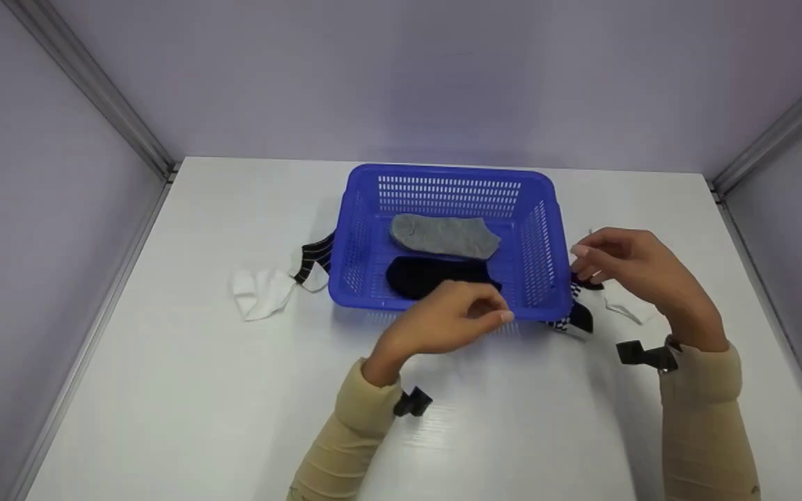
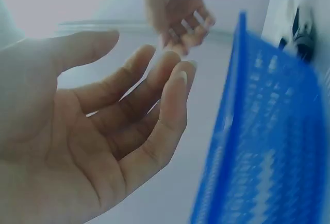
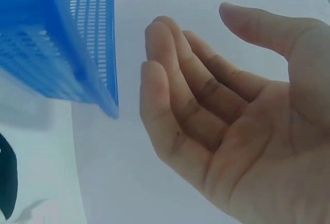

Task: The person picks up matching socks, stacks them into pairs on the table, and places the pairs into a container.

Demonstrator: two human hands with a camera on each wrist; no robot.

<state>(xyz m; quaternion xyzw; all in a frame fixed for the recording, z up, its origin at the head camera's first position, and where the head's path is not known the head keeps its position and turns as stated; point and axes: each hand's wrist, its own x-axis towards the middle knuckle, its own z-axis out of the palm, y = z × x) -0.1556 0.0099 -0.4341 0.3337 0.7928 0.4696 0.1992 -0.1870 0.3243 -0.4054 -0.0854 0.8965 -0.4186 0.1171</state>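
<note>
Blue basket [image 1: 450, 194], rectangular, slotted plastic

Left forearm [image 1: 342, 442], one, mine: tan-sleeved, entering near 7 o'clock, aimed toward 1. Left hand [image 1: 436, 323]: at 5 o'clock from centre of the head view; left fingers [image 2: 167, 113] loosely curved, left thumb [image 2: 87, 51] apart from them. Right forearm [image 1: 707, 431], one, mine: tan-sleeved, at 4 o'clock, aimed toward 12. Right hand [image 1: 641, 268]: at 3, bent toward 10; right fingers [image 3: 155, 92] relaxed, gently curved, right thumb [image 3: 258, 26] clear of them.
</note>
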